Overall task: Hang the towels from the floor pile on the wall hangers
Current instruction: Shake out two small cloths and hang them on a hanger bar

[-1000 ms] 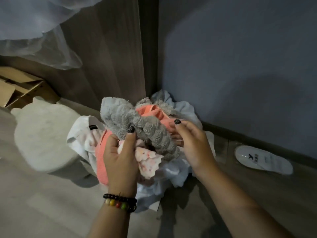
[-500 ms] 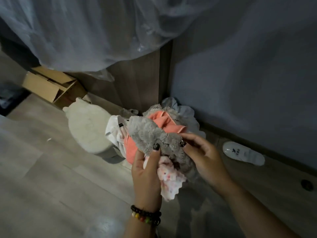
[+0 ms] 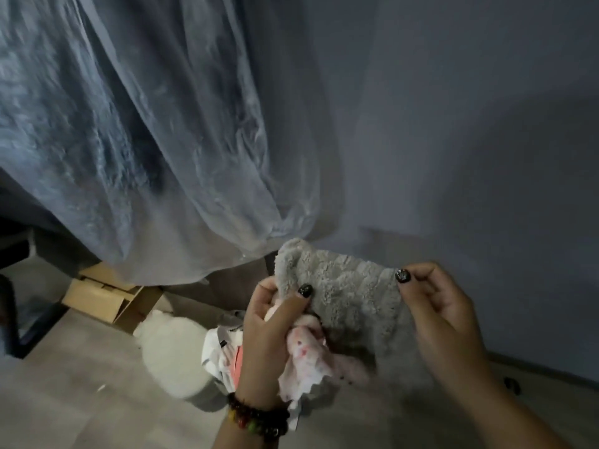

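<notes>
A fluffy grey towel (image 3: 353, 296) hangs spread between my two hands in front of the blue-grey wall (image 3: 453, 124). My left hand (image 3: 269, 332) grips its left top corner and also holds a small white cloth with pink spots (image 3: 304, 367) bunched below the thumb. My right hand (image 3: 444, 312) pinches the towel's right top corner. Part of the floor pile (image 3: 223, 351), white and orange cloth, shows behind my left wrist. No wall hanger is in view.
A large clear plastic sheet (image 3: 146, 140) hangs over the upper left. Below it a cardboard box (image 3: 103, 296) lies on the floor beside a white round stool (image 3: 171, 348). A dark frame (image 3: 19, 319) stands at the far left.
I have lifted the grey towel off the pile and pulled it open between both hands. The view has tilted upward, so the pile and the slipper have dropped out of sight.
</notes>
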A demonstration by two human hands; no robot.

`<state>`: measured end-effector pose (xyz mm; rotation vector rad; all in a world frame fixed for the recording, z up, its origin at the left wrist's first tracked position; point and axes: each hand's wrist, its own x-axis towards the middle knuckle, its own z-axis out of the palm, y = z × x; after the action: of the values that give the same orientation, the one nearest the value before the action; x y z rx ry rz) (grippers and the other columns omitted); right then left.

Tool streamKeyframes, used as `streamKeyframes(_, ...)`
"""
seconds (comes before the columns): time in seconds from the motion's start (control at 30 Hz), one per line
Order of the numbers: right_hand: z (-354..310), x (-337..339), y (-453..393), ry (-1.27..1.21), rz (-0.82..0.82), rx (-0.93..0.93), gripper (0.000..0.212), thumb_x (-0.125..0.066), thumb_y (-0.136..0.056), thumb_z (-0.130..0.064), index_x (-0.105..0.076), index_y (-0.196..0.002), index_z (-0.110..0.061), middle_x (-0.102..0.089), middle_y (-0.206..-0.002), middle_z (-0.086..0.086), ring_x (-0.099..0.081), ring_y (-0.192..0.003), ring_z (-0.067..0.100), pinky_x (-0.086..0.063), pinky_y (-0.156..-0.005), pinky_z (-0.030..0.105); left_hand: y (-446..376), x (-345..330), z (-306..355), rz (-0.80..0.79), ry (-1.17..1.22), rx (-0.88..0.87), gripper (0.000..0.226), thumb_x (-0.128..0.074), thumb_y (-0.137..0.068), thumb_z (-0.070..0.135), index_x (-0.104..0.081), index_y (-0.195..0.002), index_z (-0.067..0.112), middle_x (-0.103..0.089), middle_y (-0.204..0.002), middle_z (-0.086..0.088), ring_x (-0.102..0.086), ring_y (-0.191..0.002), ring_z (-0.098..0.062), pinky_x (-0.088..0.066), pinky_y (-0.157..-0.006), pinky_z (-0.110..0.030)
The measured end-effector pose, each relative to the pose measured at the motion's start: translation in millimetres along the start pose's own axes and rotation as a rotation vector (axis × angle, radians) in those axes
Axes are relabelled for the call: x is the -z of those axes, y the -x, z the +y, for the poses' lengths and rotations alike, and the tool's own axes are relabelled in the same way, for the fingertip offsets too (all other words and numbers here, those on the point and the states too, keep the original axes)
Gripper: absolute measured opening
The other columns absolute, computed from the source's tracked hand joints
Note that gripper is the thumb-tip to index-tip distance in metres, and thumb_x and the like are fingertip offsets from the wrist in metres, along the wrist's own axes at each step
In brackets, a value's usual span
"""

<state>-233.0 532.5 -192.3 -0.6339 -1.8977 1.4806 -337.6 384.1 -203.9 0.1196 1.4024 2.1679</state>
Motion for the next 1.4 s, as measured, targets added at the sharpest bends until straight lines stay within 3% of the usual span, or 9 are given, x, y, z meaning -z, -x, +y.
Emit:
streamKeyframes(0.2, -92.6, 66.0, -13.8, 0.164, 0.011, 0.054, 0.018, -0.057, -0.093, -0.01, -0.061, -0.076, -0.016, -0.051, -0.057, -0.007, -0.041, -0.048, 0.004, -0.032, -0.045, 0.014, -2.9, -39.2, 90.9, -0.3, -0.093, -0.005, 0.068, -0.078, -0.06, 0.023, -0.06, -0.124, 0.006, -0.067, -0.114, -0.023, -0.063, -0.101, -0.033, -0.052, -0.089, -0.043)
streamKeyframes(0.47, -195.7, 106.1, 17.7, 0.571, 0.048, 0.142, 0.04, -0.069, -0.057, -0.063, -0.066, -0.076, -0.028, -0.06, -0.066, 0.002, -0.049, -0.054, 0.013, -0.04, -0.053, 0.026, 23.1, -84.9, 181.1, -0.772, -0.368, -0.046, 0.032, -0.078, -0.067, 0.009, -0.074, -0.098, 0.006, -0.071, -0.091, -0.025, -0.07, -0.075, -0.028, -0.058, -0.061, -0.028)
streamKeyframes(0.57, -220.9, 115.9, 29.6, 0.702, 0.198, 0.223, 0.043, -0.075, -0.069, -0.047, -0.058, -0.069, -0.007, -0.036, -0.054, 0.002, -0.029, -0.049, 0.009, -0.024, -0.05, 0.028, 39.4, -92.5, 195.2, -0.754, -0.461, -0.141, 0.026, -0.087, -0.061, 0.007, -0.062, -0.065, 0.01, -0.063, -0.059, -0.015, -0.061, -0.049, -0.021, -0.05, -0.048, -0.023)
streamKeyframes(0.7, -251.9, 120.2, 50.9, 0.805, 0.256, 0.259, 0.026, -0.07, -0.084, -0.026, -0.05, -0.078, -0.012, -0.038, -0.062, -0.002, -0.031, -0.05, 0.01, -0.025, -0.049, 0.021, 60.6, -102.3, 202.7, -0.783, -0.571, -0.289, 0.028, -0.083, -0.071, 0.014, -0.061, -0.083, 0.003, -0.068, -0.072, -0.014, -0.067, -0.064, -0.021, -0.055, -0.062, -0.028)
streamKeyframes(0.83, -266.0, 128.6, 71.1, 0.834, 0.222, 0.125, 0.012, -0.052, -0.093, -0.015, -0.041, -0.092, -0.018, -0.04, -0.071, -0.001, -0.027, -0.046, 0.01, -0.024, -0.048, 0.023, 70.4, -114.4, 205.7, -1.101, -0.605, -0.062, 0.036, -0.081, -0.067, 0.023, -0.071, -0.097, 0.006, -0.073, -0.089, -0.017, -0.071, -0.079, -0.024, -0.058, -0.073, -0.034)
streamKeyframes(0.97, -275.8, 145.1, 90.6, 0.674, 0.262, 0.085, 0.023, -0.052, -0.088, -0.002, -0.046, -0.099, -0.021, -0.05, -0.091, -0.004, -0.04, -0.051, 0.003, -0.034, -0.048, 0.02, 89.5, -130.4, 196.7, -1.179, -0.233, 0.232, 0.037, -0.091, -0.049, 0.019, -0.067, -0.071, 0.002, -0.062, -0.053, -0.007, -0.061, -0.045, -0.016, -0.05, -0.047, -0.021)
streamKeyframes(1.07, -275.1, 162.9, 107.3, 0.646, 0.325, 0.088, 0.037, -0.056, -0.083, 0.004, -0.055, -0.108, -0.023, -0.059, -0.102, -0.003, -0.06, -0.082, 0.011, -0.049, -0.066, 0.028, 103.4, -147.0, 187.3, -1.17, -0.076, 0.268, 0.027, -0.075, -0.067, 0.028, -0.066, -0.049, 0.01, -0.057, -0.044, -0.003, -0.058, -0.04, -0.012, -0.048, -0.044, -0.019)
streamKeyframes(1.2, -265.7, 194.4, 130.7, 0.787, 0.31, 0.059, 0.041, -0.058, -0.079, 0.007, -0.066, -0.103, -0.025, -0.064, -0.1, -0.014, -0.059, -0.096, 0.002, -0.047, -0.08, 0.024, 105.4, -180.6, 161.5, -1.165, -0.467, -0.152, 0.007, -0.075, -0.078, 0.012, -0.078, -0.072, 0.014, -0.075, -0.078, -0.006, -0.07, -0.068, -0.012, -0.055, -0.063, -0.024)
streamKeyframes(1.4, -241.1, 256.0, 157.8, 1.089, 0.309, -0.168, 0.035, -0.056, -0.081, 0.003, -0.071, -0.105, -0.016, -0.054, -0.093, -0.01, -0.053, -0.098, 0.012, -0.04, -0.084, 0.02, 98.2, -221.0, 112.6, -1.062, -0.95, -0.773, 0.028, -0.074, -0.081, 0.013, -0.058, -0.095, 0.029, -0.069, -0.077, 0.011, -0.062, -0.07, -0.001, -0.044, -0.06, -0.008)
